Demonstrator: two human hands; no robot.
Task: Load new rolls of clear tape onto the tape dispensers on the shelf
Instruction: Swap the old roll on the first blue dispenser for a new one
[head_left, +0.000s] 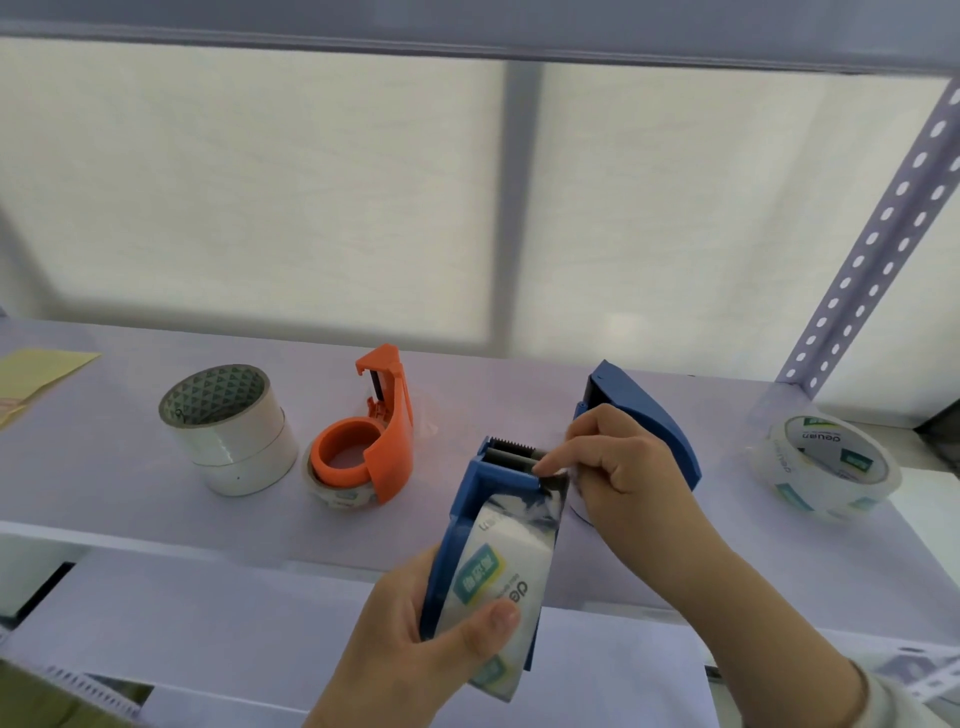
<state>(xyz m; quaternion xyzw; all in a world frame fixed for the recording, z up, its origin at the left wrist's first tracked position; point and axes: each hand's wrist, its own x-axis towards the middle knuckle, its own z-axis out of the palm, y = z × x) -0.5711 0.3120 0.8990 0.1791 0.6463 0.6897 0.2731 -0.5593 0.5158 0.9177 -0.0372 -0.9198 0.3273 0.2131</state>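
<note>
Clear tape roll (498, 566) is sitting in the blue tape dispenser (465, 499) at lower center of the frame; I am gripping both with my left hand (415, 639), while my right hand (613, 467) is pinching the tape end at the dispenser's roller, just above.

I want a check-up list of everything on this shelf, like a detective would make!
Surface: pale shelf, lit from behind.
Job's things: blue dispenser held with a roll in it; orange dispenser over a roll; second blue dispenser behind; stacked rolls; loose roll.
Clutter: yellow paper at the left edge.
Grippers: left hand grips the dispenser; right hand pinches at its cutter.
Cables: nothing seen.
Surroundings: perforated upright, white backing panels.
</note>
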